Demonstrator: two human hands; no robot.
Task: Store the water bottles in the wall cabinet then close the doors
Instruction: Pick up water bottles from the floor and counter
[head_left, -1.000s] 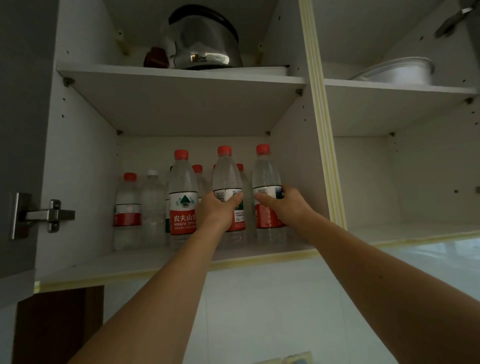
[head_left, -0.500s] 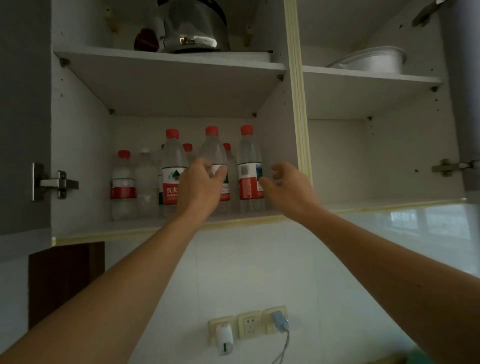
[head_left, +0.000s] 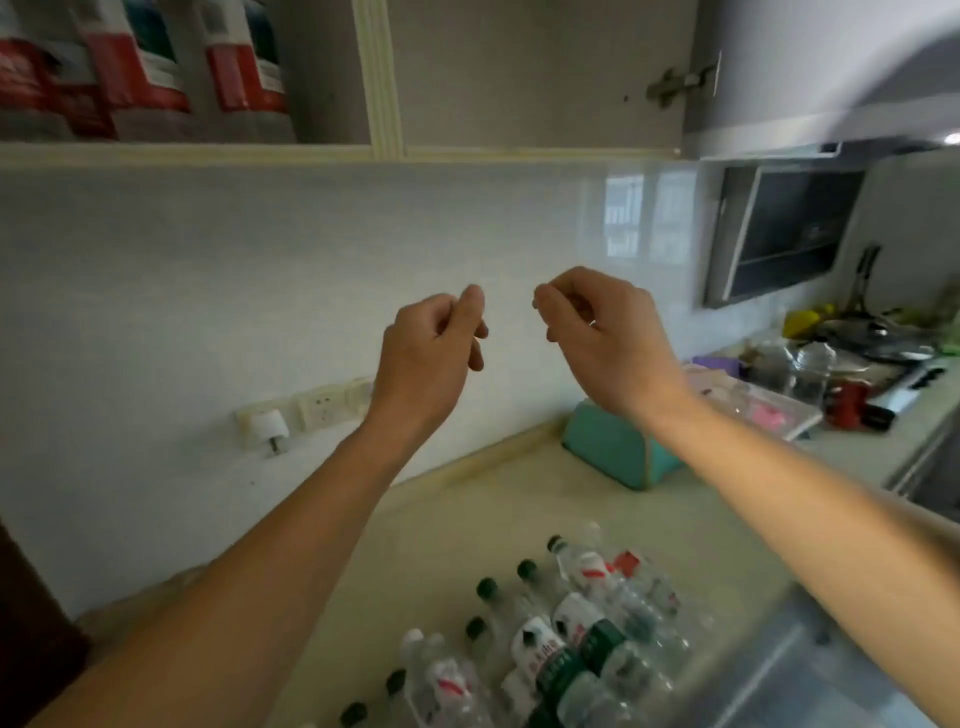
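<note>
Your left hand (head_left: 434, 348) and right hand (head_left: 605, 340) were raised side by side before the tiled wall (head_left: 208, 291), apart from each other, fingers loosely curled, neither holding anything. Stored water bottles (head_left: 145, 73) stood in the left compartment of the wall cabinet (head_left: 384, 78), only their lower parts and red labels in view. Its right door (head_left: 810, 73) stood open, hinge visible. A cluster of bottles on the worktop (head_left: 561, 639) stood below your forearms, motion-blurred, some with dark caps. A teal box (head_left: 613, 452) sat on the worktop (head_left: 441, 519) near the wall.
</note>
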